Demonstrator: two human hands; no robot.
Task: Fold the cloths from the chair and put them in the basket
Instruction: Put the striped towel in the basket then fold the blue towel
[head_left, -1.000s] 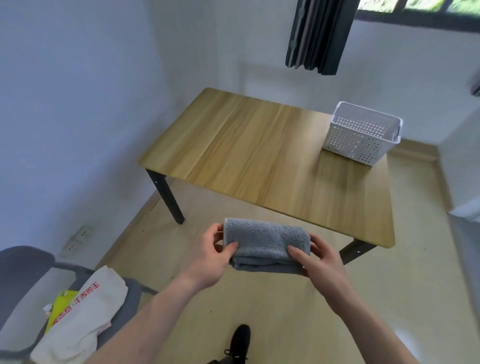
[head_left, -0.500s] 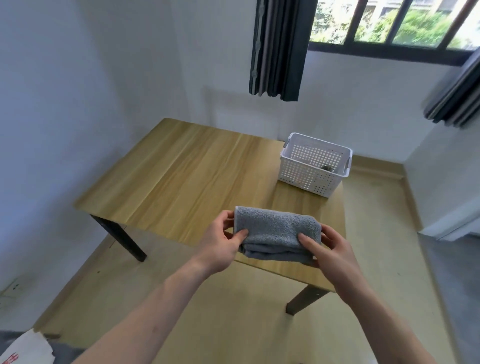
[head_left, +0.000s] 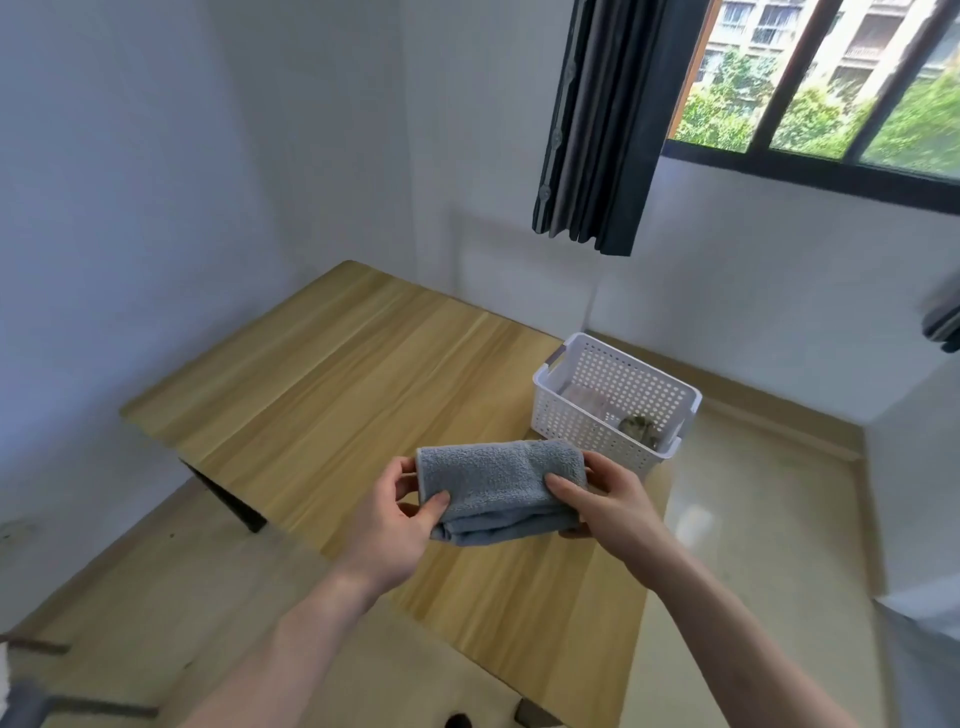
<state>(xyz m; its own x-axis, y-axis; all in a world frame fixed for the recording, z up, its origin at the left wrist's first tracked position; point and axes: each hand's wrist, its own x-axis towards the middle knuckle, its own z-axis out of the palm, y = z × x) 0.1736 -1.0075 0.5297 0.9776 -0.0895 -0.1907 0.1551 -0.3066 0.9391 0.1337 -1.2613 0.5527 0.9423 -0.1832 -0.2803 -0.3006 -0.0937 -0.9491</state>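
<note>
A folded grey cloth (head_left: 496, 483) hangs in the air above the wooden table (head_left: 332, 395). My left hand (head_left: 389, 525) pinches its left end with thumb on top. My right hand (head_left: 608, 499) pinches its right end the same way. The white perforated basket (head_left: 582, 421) stands on the table's right edge, just beyond the cloth, and holds folded cloths, one pale and one dark patterned. The chair is almost out of view at the bottom left.
A dark curtain (head_left: 597, 124) hangs over the far wall beside a window (head_left: 831, 93). White walls close in on the left and back. Tan floor (head_left: 769, 519) runs to the right of the table.
I have stepped up to the table; the cloth, still held by both hands, has moved from short of the table's edge to over its surface near the basket.
</note>
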